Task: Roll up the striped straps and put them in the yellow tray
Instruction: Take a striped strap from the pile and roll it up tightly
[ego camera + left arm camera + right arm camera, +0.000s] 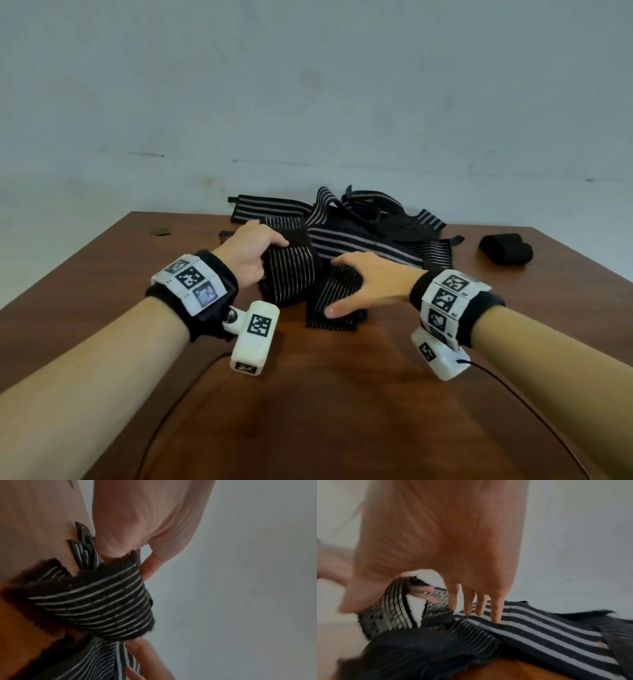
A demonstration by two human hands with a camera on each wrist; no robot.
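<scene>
A black strap with thin pale stripes [289, 274] lies folded at the near side of a pile of striped straps [363, 233] on the brown table [325, 411]. My left hand [270, 257] grips the folded part, thumb on top and fingers curled under it; the left wrist view shows the strap [102, 601] wound below that hand [135, 555]. My right hand [346, 286] lies flat on the strap's loose end [329, 318], fingers straight. In the right wrist view its fingers [481, 605] touch a wide-striped strap [539, 626]. No yellow tray is in view.
A dark rolled bundle [505, 248] sits at the table's far right. A small dark scrap [161, 230] lies at the far left. Thin black cables [178, 404] trail from both wrist cameras across the near table. A pale wall stands behind the table's far edge.
</scene>
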